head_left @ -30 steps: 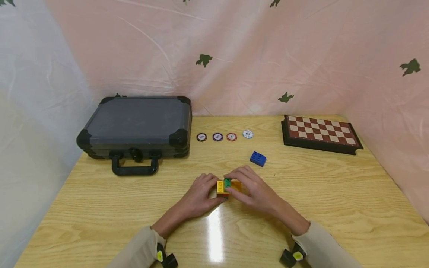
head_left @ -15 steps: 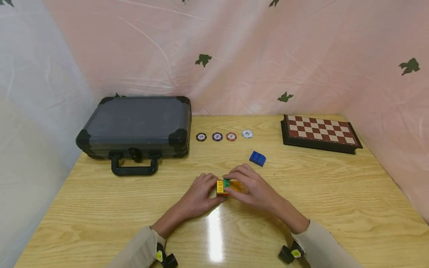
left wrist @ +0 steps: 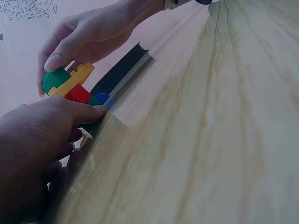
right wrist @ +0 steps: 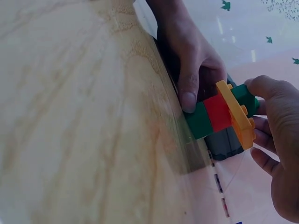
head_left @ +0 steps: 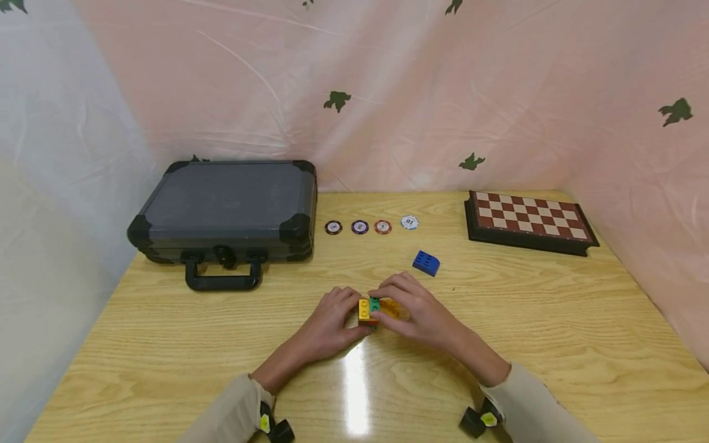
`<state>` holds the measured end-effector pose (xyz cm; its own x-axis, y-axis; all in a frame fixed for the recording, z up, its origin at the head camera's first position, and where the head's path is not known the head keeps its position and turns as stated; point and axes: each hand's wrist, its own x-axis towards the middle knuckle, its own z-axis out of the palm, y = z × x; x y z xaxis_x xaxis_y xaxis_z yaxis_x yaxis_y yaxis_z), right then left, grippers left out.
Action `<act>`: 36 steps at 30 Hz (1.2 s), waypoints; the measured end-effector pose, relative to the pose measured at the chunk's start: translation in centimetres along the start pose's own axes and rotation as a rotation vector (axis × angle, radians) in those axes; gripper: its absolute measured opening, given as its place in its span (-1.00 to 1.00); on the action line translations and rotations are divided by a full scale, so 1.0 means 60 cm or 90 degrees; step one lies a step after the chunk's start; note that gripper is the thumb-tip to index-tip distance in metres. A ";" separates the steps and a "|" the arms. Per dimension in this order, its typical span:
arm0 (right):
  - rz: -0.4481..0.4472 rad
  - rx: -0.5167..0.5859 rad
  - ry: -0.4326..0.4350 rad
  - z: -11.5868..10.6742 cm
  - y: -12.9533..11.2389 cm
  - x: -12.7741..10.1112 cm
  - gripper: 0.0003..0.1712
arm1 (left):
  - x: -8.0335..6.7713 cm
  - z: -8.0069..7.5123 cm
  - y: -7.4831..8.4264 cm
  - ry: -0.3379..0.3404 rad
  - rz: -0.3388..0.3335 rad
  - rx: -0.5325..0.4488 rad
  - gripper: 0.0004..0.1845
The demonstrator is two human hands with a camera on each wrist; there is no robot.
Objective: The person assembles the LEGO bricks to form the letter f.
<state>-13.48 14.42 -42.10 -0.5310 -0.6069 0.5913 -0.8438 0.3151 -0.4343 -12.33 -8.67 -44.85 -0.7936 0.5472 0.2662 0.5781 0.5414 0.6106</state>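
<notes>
While both hands are closing around a small brick stack (head_left: pixel 372 310) at the lower centre of the head view, I am watching the build take shape on the wooden table (head_left: pixel 554 320). My left hand (head_left: pixel 331 321) is gripping the stack from its left side, thumb braced low against the bottom layers, as the left wrist view is showing. My right hand (head_left: pixel 416 311) is curling over the top, fingertips pinching a small green brick (head_left: pixel 375 303) that is sitting on the yellow plate (head_left: pixel 365 307).

From the right wrist view, the stack (right wrist: pixel 224 114) is reading as green at the base, red above it, then the yellow plate with the small green brick on top; the left wrist view is also hinting at a sliver of blue at the bottom. Whether the top brick is fully seated, I cannot tell.

By my judgement, the assembly is well under way, with several layers already joined. One loose blue brick (head_left: pixel 426 263) is lying just above and to the right of the hands, not yet added.

Across the upper half of the frame, a closed dark case (head_left: pixel 224 212) is sitting at the left, four poker chips (head_left: pixel 371 226) are lining up in the middle, and a folded chessboard (head_left: pixel 530 220) is resting at the right.
</notes>
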 end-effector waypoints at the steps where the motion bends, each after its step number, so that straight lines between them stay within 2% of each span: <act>1: 0.001 0.003 0.000 0.001 0.001 -0.001 -0.58 | 0.000 0.000 -0.001 0.000 0.001 0.000 -0.63; 14: 0.019 0.003 0.004 0.006 0.003 -0.004 -0.49 | 0.000 0.000 -0.002 -0.002 -0.003 0.003 -0.64; 27: 0.033 -0.037 -0.004 0.003 -0.004 -0.004 -0.62 | 0.001 0.000 -0.001 -0.001 0.000 0.000 -0.66; 36: 0.041 -0.036 -0.019 -0.015 -0.003 -0.004 -0.57 | 0.000 0.000 0.001 -0.005 -0.013 -0.007 -0.66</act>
<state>-13.25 15.18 -41.56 -0.5827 -0.6055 0.5420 -0.8113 0.3944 -0.4315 -12.31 -8.64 -44.80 -0.8042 0.5403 0.2478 0.5589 0.5455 0.6246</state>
